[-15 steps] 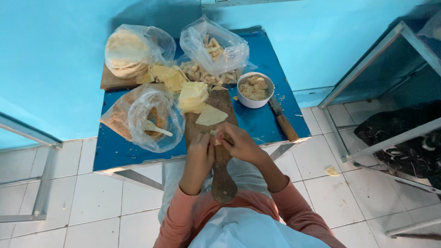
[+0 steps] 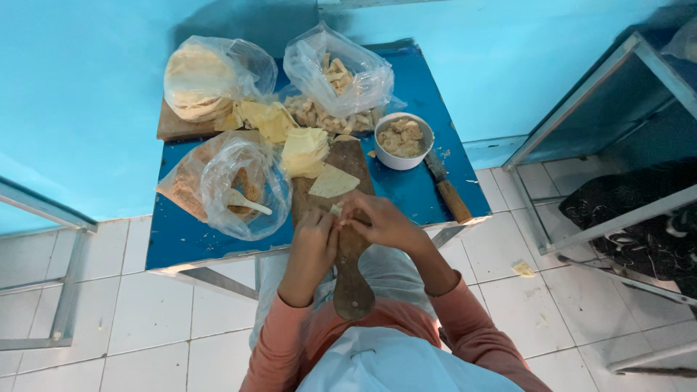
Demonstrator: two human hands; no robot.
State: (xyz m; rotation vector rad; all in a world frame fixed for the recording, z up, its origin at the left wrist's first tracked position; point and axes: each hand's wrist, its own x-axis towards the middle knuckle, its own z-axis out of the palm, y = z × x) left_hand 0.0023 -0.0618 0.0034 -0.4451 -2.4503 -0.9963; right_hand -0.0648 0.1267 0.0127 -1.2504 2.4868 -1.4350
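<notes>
Head view looks straight down on a small pale piece of dough (image 2: 336, 210), held at the near end of a long wooden board (image 2: 347, 239) that lies on the blue desk (image 2: 406, 192) and juts out over its front edge. Both hands meet on that piece: the left hand (image 2: 314, 243) has its fingers curled and pressed against it from the left, and the right hand (image 2: 381, 221) closes over it from the right, fingertips bunched together and pinching the dough.

Just beyond the hands, a flat triangular sheet of dough (image 2: 332, 181) lies on the board, and a stack of folded yellowish sheets (image 2: 303, 151) sits at the board's far end. Left of the board stands an open plastic bag of brown crumbs (image 2: 232, 189) with a white spoon (image 2: 245, 201) in it. Right of the board are a white bowl of lumpy filling (image 2: 403, 140) and, near it, a knife with a wooden handle (image 2: 449, 187).

At the back of the desk, a bag of round flat wrappers (image 2: 207, 76) rests on another board, beside a clear bag of pale pieces (image 2: 337, 76). White floor tiles (image 2: 109, 319) surround the desk.
</notes>
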